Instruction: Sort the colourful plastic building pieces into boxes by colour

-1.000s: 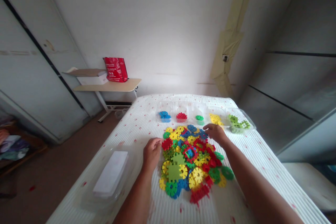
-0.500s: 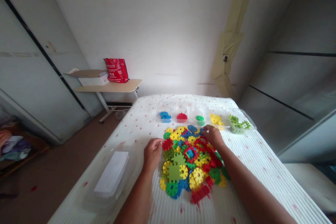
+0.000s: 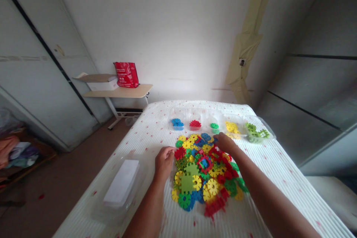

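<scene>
I have the left hand (image 3: pixel 164 161) at the near-left edge of the pile of plastic pieces (image 3: pixel 205 174), its fingers curled narrow just beside a red piece (image 3: pixel 180 153); I can't tell whether they pinch it. My right hand (image 3: pixel 225 143) reaches over the far side of the pile, near some blue discs (image 3: pixel 205 137). Its fingertips are dark and small from here, so I can't say whether they hold anything. The pile sits mid-table (image 3: pixel 150 128), and beyond it clear tubs (image 3: pixel 253 140) hold blue, red, green, yellow and light-green pieces. White paper (image 3: pixel 122 182) lies in a clear tray to the left.
</scene>
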`<state>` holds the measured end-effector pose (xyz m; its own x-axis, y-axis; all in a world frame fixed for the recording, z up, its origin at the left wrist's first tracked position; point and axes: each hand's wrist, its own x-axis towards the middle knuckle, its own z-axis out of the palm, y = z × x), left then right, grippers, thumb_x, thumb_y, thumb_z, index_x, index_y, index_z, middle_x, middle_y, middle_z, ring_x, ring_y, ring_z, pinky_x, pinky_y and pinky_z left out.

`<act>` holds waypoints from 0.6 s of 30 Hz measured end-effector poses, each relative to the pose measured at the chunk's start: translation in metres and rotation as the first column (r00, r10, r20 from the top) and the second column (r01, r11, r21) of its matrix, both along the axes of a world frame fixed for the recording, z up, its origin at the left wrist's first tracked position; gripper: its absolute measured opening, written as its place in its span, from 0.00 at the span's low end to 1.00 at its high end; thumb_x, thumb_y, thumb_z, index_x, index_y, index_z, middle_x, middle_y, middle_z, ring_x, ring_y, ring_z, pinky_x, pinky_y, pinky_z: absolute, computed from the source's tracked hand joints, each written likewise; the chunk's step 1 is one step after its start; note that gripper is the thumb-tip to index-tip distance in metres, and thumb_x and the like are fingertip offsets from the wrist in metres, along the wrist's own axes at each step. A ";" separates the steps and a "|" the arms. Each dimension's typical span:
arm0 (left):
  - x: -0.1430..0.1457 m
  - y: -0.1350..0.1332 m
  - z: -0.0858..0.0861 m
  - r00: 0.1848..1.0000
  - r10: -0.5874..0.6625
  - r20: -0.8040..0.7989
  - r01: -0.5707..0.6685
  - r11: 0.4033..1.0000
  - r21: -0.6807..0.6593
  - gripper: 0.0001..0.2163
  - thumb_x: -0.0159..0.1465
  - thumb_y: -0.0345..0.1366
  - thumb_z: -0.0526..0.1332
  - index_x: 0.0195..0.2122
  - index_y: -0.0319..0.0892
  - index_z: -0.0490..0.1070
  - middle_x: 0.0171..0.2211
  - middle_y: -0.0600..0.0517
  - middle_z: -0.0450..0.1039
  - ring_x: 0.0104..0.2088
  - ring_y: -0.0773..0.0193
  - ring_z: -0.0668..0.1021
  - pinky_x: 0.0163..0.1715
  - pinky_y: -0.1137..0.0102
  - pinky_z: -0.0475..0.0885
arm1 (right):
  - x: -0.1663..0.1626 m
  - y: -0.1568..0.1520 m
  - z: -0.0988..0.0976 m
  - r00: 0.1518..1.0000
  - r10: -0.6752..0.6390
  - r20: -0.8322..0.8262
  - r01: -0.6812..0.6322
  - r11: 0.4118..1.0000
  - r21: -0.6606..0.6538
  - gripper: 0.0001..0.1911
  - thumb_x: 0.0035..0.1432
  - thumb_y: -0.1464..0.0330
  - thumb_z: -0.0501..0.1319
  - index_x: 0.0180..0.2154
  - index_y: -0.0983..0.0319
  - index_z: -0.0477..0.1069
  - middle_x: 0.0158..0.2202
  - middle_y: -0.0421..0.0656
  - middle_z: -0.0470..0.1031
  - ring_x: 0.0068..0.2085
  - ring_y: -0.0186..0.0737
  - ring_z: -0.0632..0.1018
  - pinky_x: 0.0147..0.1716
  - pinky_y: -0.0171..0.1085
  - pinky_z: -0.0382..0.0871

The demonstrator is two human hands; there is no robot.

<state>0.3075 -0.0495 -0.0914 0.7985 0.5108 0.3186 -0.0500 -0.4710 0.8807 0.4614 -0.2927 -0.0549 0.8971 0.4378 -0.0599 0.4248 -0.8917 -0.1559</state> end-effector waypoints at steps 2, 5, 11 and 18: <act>0.000 0.000 0.001 1.000 0.004 0.002 -0.004 1.000 -0.007 0.09 0.54 0.36 0.55 0.30 0.41 0.74 0.31 0.50 0.76 0.34 0.63 0.77 0.37 0.69 0.71 | 0.002 0.000 0.001 1.000 0.020 -0.005 -0.020 1.000 -0.015 0.12 0.55 0.71 0.54 0.39 0.61 0.74 0.39 0.49 0.72 0.37 0.39 0.75 0.34 0.32 0.63; -0.001 0.000 0.000 1.000 0.003 0.009 -0.003 1.000 -0.002 0.09 0.55 0.35 0.55 0.30 0.41 0.74 0.31 0.50 0.76 0.33 0.63 0.77 0.37 0.69 0.71 | 0.005 -0.001 0.002 0.999 0.042 -0.014 -0.043 0.999 -0.023 0.13 0.55 0.74 0.54 0.38 0.61 0.75 0.37 0.48 0.72 0.37 0.38 0.75 0.33 0.31 0.63; -0.001 0.000 0.000 1.000 0.002 -0.002 -0.002 1.000 0.011 0.09 0.55 0.35 0.54 0.30 0.41 0.74 0.31 0.50 0.76 0.34 0.63 0.76 0.37 0.70 0.70 | 0.005 -0.001 0.003 0.999 0.038 -0.007 -0.038 0.999 -0.015 0.14 0.53 0.75 0.55 0.39 0.61 0.75 0.38 0.47 0.73 0.38 0.39 0.75 0.34 0.31 0.63; 0.000 0.001 -0.002 1.000 0.008 -0.009 -0.008 1.000 0.010 0.09 0.55 0.35 0.55 0.31 0.41 0.74 0.31 0.50 0.76 0.34 0.63 0.76 0.37 0.69 0.70 | 0.008 0.000 0.001 0.999 -0.048 0.010 0.047 0.998 0.047 0.13 0.47 0.70 0.62 0.39 0.60 0.75 0.37 0.44 0.75 0.37 0.39 0.75 0.31 0.32 0.63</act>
<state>0.3072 -0.0483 -0.0937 0.7969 0.5144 0.3168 -0.0385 -0.4800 0.8764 0.4689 -0.2922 -0.0542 0.9173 0.3970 -0.0303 0.3842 -0.9027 -0.1936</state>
